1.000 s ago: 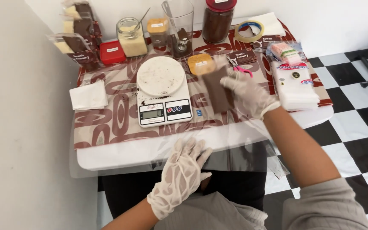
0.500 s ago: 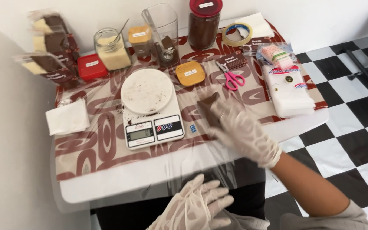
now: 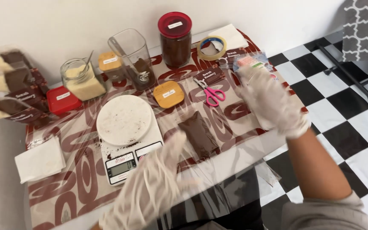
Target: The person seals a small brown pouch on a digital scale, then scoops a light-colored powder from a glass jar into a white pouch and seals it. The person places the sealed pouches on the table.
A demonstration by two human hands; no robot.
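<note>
We find open tabletop along the near edge, left of the brown packet. The scale blocks the middle, and jars (tall ones) wall off the far edge beyond the scissors.

A filled pouch lies right of the scale, scissors behind it, apparently apart.

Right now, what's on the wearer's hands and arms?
Both hands wear thin, translucent whitish disposable gloves, loose and wrinkled: left hand, right hand. The right forearm is bare below the glove cuff, with a grey sleeve pushed up near the elbow. No markings visible.
</note>
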